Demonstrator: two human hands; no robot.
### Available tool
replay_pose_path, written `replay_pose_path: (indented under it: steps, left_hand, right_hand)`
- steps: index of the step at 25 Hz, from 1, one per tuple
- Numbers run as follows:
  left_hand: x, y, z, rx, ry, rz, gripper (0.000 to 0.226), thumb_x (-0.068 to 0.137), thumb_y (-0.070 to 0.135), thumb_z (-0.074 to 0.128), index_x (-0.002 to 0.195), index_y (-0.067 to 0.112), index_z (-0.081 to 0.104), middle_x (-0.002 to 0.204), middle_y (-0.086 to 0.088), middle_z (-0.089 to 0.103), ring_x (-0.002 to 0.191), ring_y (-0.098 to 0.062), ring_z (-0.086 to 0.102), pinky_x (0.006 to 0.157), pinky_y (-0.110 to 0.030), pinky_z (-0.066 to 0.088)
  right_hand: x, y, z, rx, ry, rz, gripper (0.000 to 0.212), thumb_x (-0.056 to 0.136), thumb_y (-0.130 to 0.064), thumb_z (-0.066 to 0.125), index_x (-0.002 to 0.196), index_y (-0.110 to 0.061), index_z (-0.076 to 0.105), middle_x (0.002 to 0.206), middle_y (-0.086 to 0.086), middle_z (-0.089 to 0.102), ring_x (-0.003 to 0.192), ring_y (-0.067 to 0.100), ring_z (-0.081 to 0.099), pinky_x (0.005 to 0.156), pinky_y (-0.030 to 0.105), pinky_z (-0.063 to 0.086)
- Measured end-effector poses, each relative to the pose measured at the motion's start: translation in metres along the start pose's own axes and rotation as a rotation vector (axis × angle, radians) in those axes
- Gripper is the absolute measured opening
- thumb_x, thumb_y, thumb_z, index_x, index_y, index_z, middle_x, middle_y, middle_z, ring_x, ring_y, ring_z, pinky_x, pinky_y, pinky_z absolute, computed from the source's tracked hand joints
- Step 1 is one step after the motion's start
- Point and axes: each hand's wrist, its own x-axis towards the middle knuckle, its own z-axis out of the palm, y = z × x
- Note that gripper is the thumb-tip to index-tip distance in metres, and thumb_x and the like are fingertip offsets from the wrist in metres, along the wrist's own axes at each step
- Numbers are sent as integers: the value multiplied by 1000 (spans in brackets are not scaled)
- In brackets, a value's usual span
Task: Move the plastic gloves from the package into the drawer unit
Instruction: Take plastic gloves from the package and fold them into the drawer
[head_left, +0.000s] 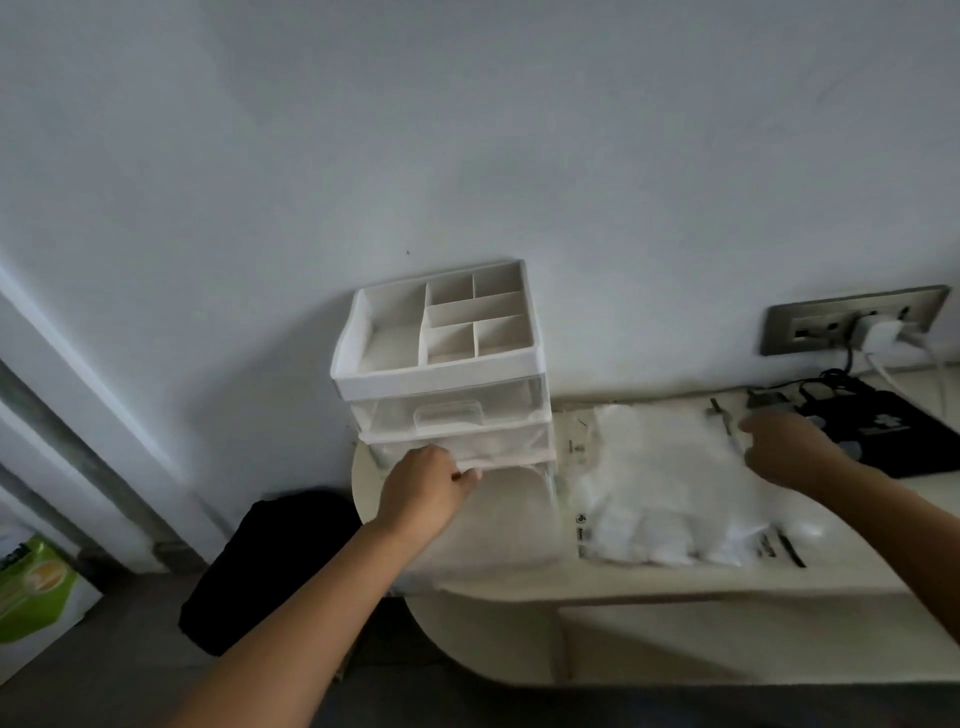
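Drawer unit (441, 374) at the table's (519, 587) far left edge, left grip (423, 486) curled round the front of its lower drawer (511, 446), plastic gloves (665, 467) inside the flat package (769, 545) mid-table, right grip (789, 447) at the package's far right corner, open or closed not discernible

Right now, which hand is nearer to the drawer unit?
Left. The left hand grips the front of a lower drawer on the drawer unit. The right hand is well off to the unit's right, above the far side of the glove package.
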Motion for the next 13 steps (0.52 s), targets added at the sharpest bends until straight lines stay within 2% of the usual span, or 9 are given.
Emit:
replay_pose_path:
  steps: [2,4,6,8,10,12,13]
  left_hand:
    - [-5,32,0,-56,50,106,53,92,40,57,50,16,35,48,3,37,48,-13,39,51,-29,28]
    - [-9,62,9,-155,23,207,48,92,42,57,54,15,44,52,2,47,51,-12,45,51,-25,34]
    - [-7,90,27,-272,-26,272,37,90,41,58,70,11,62,73,-1,66,72,-13,62,67,-27,48]
    - [-5,118,45,-346,-82,315,28,90,38,60,89,12,68,99,-1,69,95,-14,63,87,-31,49]
    - [-3,145,63,-366,-160,366,28,91,35,59,107,14,66,120,-1,63,112,-14,57,100,-28,43]
    - [-2,163,83,-335,-274,376,46,92,37,58,132,16,53,144,-2,45,132,-16,42,110,-25,30]
    - [-1,169,94,-295,-337,370,55,92,39,58,140,16,43,152,-3,34,139,-18,32,114,-30,24]
  right_hand:
    - [-2,26,11,-95,-87,-8,33,94,-14,46,125,-5,50,131,14,51,117,23,52,95,26,40]
    - [-6,36,19,-99,-97,-88,24,94,-26,50,113,-12,55,123,10,56,101,15,52,84,20,38]
    - [-10,43,23,-93,-80,-125,27,94,-32,52,111,-11,58,117,6,57,95,13,51,78,18,35]
    - [-9,51,27,-40,-10,-94,26,93,-28,54,110,-11,62,115,6,60,99,17,56,80,21,41]
    - [-13,59,25,55,80,-19,19,92,-19,54,101,-10,69,106,7,66,93,20,61,79,26,47]
    - [-17,61,21,100,133,19,17,92,-16,54,92,-12,71,95,7,67,83,20,61,73,27,48]
    - [-18,64,18,102,154,15,17,92,-16,54,89,-13,70,92,6,67,81,20,61,71,28,47]
